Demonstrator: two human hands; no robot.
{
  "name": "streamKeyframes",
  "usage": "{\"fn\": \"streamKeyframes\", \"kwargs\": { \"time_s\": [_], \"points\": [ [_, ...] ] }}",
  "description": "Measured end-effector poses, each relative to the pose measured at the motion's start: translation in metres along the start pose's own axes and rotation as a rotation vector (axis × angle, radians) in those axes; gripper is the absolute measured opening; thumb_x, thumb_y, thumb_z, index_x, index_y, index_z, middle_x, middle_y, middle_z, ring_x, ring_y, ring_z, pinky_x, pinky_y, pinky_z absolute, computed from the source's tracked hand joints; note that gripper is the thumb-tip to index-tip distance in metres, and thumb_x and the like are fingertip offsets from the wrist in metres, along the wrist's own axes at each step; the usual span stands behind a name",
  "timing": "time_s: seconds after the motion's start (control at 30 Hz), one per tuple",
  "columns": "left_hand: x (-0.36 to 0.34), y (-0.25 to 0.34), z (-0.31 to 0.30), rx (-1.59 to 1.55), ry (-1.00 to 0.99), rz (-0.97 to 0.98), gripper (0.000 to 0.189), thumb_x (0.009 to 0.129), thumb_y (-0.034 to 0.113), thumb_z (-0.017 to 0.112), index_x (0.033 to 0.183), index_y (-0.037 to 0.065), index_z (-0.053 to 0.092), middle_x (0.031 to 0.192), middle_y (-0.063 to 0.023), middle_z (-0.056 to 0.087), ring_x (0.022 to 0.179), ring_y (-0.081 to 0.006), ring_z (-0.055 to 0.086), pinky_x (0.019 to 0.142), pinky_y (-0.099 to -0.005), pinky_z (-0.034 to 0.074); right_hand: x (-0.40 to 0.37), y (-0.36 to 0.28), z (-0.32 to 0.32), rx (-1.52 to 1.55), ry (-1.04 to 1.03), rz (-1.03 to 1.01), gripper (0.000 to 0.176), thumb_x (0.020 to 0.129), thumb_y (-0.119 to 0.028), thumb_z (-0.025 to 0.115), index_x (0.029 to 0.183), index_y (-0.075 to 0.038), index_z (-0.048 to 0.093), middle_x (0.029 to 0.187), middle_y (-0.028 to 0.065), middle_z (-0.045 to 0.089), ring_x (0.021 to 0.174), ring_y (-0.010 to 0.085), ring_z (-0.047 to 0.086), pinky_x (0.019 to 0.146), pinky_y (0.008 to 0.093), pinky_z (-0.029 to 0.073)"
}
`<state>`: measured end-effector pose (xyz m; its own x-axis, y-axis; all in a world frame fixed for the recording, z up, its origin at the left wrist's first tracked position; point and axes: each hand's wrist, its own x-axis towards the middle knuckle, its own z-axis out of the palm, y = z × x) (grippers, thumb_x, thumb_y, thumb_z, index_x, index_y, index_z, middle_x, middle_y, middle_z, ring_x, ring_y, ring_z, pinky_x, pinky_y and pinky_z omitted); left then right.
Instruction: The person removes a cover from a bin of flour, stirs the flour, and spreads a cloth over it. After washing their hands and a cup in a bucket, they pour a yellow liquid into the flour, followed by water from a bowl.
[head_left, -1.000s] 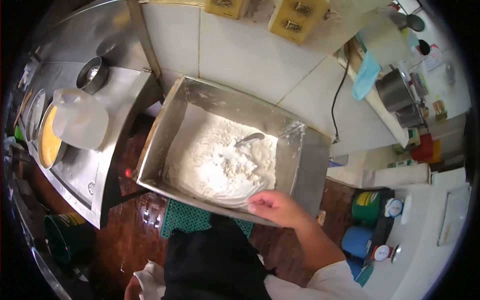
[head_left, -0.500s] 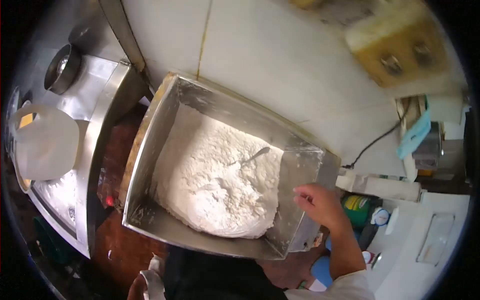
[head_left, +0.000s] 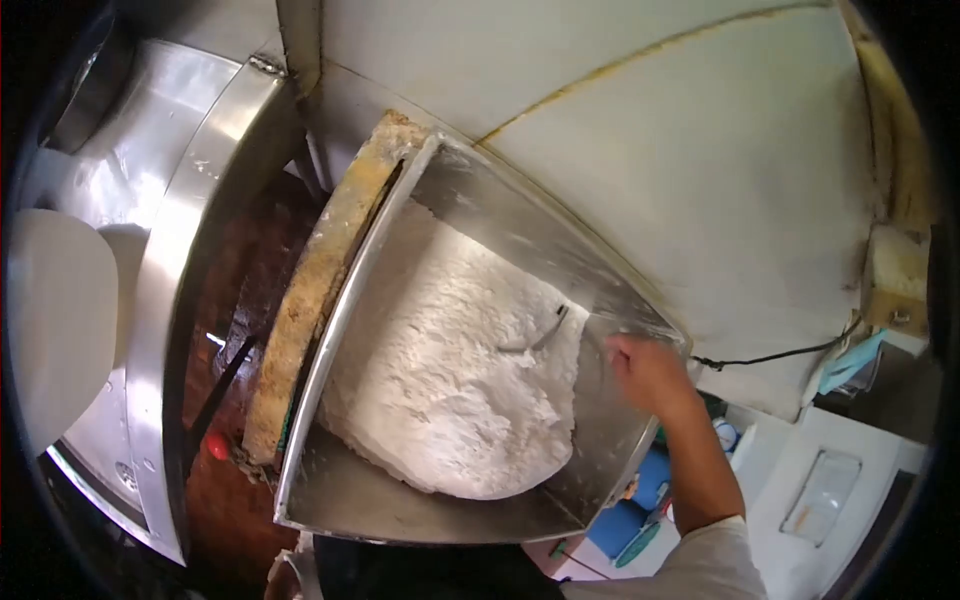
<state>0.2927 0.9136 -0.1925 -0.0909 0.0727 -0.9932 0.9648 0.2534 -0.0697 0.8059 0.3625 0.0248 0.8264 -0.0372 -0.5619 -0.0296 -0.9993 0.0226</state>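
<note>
White flour lies heaped in a deep metal bin. A metal utensil is partly sunk in the flour near the bin's upper right corner. Over the right part of the bin is my right hand, fingers curled together and nothing visible in them, a short way right of the utensil and apart from it. My left hand is low at the bottom edge, beside pale cloth; its fingers are hidden.
Left of the bin stands a metal counter with a pale plastic container and a dark round pan. A worn board edge runs along the bin. Behind is a tiled wall; blue items are at lower right.
The view has shifted and turned, with the bin now farther right. My right hand has moved upward along the bin's right side, and its fingers look more closed.
</note>
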Motion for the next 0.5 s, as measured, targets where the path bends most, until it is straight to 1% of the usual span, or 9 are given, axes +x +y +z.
{"fn": "streamKeyframes", "kwargs": {
  "time_s": [0.27,0.4,0.5],
  "points": [
    [0.007,-0.004,-0.005,-0.013,-0.011,-0.054,0.029,0.087,0.033,0.059,0.1,0.008,0.066,0.091,-0.0052,0.066,0.079,-0.0182,0.061,0.069,-0.0364,0.051,0.014,-0.019,-0.009,-0.072,-0.079,0.1,0.026,0.083,-0.018,0.056,0.106,-0.012,0.067,0.09,0.0201,0.066,0.085,0.0382,0.063,0.076,0.0451,0.051],
    [0.011,-0.004,-0.005,-0.015,-0.013,-0.067,0.029,0.087,0.032,0.059,0.1,0.008,0.066,0.091,-0.0051,0.066,0.079,-0.0182,0.061,0.069,-0.0364,0.051,0.018,-0.014,-0.002,-0.083,-0.054,0.088,0.021,0.084,-0.019,0.055,0.101,-0.012,0.065,0.086,0.0219,0.064,0.082,0.04,0.062,0.073,0.0478,0.05],
    [0.013,-0.005,-0.003,-0.024,-0.019,-0.079,0.029,0.087,0.032,0.059,0.1,0.008,0.066,0.091,-0.0051,0.066,0.079,-0.0182,0.061,0.069,-0.0364,0.051,0.022,-0.006,0.006,-0.133,-0.103,0.087,0.021,0.083,-0.018,0.055,0.101,-0.012,0.065,0.087,0.0226,0.064,0.083,0.0406,0.062,0.073,0.0483,0.05]
  ]
}}
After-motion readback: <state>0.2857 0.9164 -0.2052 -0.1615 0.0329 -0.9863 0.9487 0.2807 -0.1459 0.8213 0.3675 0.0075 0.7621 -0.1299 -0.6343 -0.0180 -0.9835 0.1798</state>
